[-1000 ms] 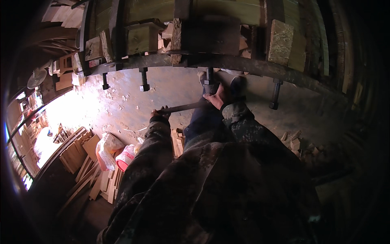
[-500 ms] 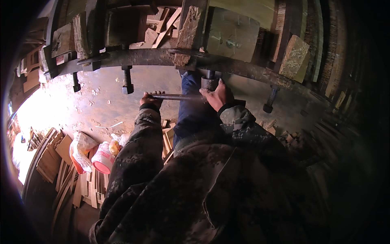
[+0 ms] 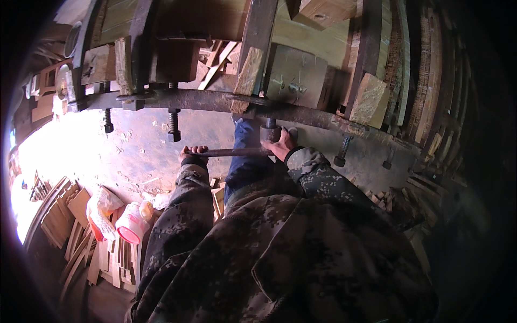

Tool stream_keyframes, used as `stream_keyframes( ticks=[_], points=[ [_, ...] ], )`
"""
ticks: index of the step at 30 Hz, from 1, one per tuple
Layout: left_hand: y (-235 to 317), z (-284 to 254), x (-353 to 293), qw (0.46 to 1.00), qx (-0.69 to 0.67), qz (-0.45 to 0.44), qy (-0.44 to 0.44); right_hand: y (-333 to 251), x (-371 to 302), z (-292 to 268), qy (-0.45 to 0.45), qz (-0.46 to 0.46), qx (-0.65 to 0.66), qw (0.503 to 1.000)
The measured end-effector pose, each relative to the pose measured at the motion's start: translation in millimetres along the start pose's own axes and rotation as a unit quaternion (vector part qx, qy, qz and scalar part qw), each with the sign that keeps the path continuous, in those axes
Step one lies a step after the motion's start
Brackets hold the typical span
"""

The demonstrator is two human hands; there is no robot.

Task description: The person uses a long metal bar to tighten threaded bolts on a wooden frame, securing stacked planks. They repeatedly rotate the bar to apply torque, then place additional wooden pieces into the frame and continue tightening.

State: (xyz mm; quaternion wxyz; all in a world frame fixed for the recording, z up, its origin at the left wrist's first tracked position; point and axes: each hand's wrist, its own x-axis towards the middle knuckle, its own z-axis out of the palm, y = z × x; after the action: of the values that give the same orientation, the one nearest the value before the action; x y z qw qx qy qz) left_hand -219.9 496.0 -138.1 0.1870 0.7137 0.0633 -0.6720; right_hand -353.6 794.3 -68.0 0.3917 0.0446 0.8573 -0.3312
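My left hand [image 3: 194,154] is closed around the left end of a dark metal bar [image 3: 231,153], the handle of a socket wrench. The wrench's thick round socket [image 3: 270,133] sits over the end of a bolt under the curved metal beam [image 3: 210,101]. My right hand [image 3: 282,145] wraps the socket from its right side, where the bar meets it. Part of the bar is hidden behind that hand. Other threaded bolts with square heads, such as one bolt [image 3: 173,126] to the left and another bolt [image 3: 342,151] to the right, hang from the same beam.
Wood blocks [image 3: 368,99] and boards are packed between metal bars beyond the beam. At lower left lie wood strips [image 3: 114,258], a white plastic bag [image 3: 102,207] and a white tub with a pink rim [image 3: 133,223]. Wood scraps [image 3: 388,199] lie at right.
The whole view has shifted, so the beam and hands appear lower. The bar now lies more level, its right end no longer showing past my right hand. Both hands keep their places on the wrench.
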Motion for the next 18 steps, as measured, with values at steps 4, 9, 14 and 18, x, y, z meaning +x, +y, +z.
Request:
stream_keyframes(
  ticks=[4,9,14,18],
  points=[
    [9.1,-17.3,-17.7,0.998,0.007,0.051,-0.035,16.7,-4.9,-8.4,-0.04,-0.01,-0.051,0.998],
    [19.5,-30.4,-52.4,0.989,0.024,0.105,-0.099,32.0,-27.4,-47.0,-0.095,-0.094,-0.015,0.991],
    [-25.6,-36.2,-161.3,0.951,0.046,0.279,-0.126,70.7,-52.1,-118.0,-0.164,-0.178,0.041,0.969],
    [-122.9,-60.6,-243.4,0.882,0.08,0.427,-0.185,157.5,-54.1,-183.0,-0.169,-0.258,0.171,0.936]
  ],
)
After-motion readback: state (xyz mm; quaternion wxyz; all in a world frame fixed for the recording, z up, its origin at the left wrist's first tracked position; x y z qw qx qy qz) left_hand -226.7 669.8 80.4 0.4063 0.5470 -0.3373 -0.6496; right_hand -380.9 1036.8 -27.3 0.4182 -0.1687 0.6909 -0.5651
